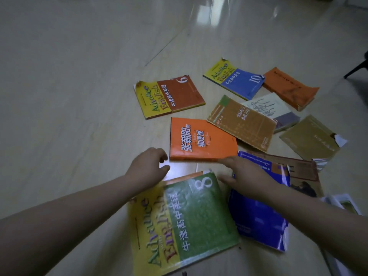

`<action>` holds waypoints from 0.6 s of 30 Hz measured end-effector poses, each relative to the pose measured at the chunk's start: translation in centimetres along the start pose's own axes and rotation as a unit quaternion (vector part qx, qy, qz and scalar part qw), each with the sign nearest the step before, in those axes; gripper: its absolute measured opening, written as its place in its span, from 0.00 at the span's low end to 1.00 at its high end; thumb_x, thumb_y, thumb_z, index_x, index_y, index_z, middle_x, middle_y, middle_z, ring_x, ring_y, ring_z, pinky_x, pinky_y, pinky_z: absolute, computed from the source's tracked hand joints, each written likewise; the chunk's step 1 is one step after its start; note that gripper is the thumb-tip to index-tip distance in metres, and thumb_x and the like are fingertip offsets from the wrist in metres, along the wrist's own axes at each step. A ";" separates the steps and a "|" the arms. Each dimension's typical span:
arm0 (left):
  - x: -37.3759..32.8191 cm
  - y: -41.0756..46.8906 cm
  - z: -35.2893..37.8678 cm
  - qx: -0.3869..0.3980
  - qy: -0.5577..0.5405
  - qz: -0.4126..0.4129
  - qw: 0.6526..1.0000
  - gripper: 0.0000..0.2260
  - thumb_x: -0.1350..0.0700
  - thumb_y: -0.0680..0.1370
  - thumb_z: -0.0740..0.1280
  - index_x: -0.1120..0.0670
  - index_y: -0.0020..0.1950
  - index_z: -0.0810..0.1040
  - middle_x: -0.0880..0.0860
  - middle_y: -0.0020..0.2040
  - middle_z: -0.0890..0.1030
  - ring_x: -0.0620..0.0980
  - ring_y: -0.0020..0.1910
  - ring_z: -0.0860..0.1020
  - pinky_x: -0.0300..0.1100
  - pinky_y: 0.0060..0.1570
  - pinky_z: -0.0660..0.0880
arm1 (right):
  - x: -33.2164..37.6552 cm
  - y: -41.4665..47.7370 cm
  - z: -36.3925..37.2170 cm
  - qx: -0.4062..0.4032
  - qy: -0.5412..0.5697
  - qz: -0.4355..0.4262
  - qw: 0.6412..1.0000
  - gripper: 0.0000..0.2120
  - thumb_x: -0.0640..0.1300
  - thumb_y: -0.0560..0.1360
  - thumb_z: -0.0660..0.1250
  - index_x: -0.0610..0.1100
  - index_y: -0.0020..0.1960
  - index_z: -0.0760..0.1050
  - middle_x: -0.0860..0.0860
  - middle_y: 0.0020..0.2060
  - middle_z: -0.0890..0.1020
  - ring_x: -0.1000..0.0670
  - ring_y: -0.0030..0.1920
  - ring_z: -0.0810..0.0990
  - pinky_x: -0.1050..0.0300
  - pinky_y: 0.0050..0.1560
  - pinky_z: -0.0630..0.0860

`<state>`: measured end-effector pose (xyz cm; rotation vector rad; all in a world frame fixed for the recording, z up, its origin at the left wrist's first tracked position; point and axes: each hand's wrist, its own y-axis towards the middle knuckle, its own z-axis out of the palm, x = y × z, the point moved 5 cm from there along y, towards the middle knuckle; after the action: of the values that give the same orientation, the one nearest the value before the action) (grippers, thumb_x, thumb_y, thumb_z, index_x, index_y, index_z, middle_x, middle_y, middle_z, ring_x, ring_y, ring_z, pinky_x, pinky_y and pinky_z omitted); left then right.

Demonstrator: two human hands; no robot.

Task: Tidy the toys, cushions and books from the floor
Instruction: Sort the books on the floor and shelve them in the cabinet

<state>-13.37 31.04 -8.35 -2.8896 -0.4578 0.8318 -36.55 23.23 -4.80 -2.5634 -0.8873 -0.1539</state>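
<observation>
Several books lie scattered on the pale tiled floor (79, 96). An orange book (201, 140) lies flat in the middle. My left hand (148, 166) hovers at its near left corner, fingers loosely curled, holding nothing. My right hand (243, 174) reaches toward its near right edge with fingers extended, over a blue book (256, 222). A green and yellow book marked 8 (185, 222) lies nearest me, under my left wrist. Farther off lie a brown and yellow book marked 6 (169, 96) and a blue and yellow book marked 10 (235, 78).
More books lie to the right: a tan one (243, 122), a white one (272, 108), an orange one (290, 88), an olive one with a torn corner (310, 138) and a brown one (298, 170). A dark furniture leg (356, 68) stands at far right.
</observation>
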 end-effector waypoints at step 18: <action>-3.1 15.1 -0.5 -0.027 -0.003 -0.006 1.000 0.12 0.53 0.76 0.67 0.54 0.57 0.79 0.53 0.56 0.79 0.52 0.54 0.77 0.44 0.52 0.73 | -13.0 14.9 -7.4 -0.115 0.051 0.161 0.979 0.19 0.50 0.79 0.62 0.46 0.68 0.73 0.45 0.66 0.74 0.45 0.65 0.72 0.52 0.62 0.69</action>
<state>-11.70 15.75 -9.09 -2.9307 -0.5066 0.8400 -37.52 2.19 -6.42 -2.8415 -0.4288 -0.3018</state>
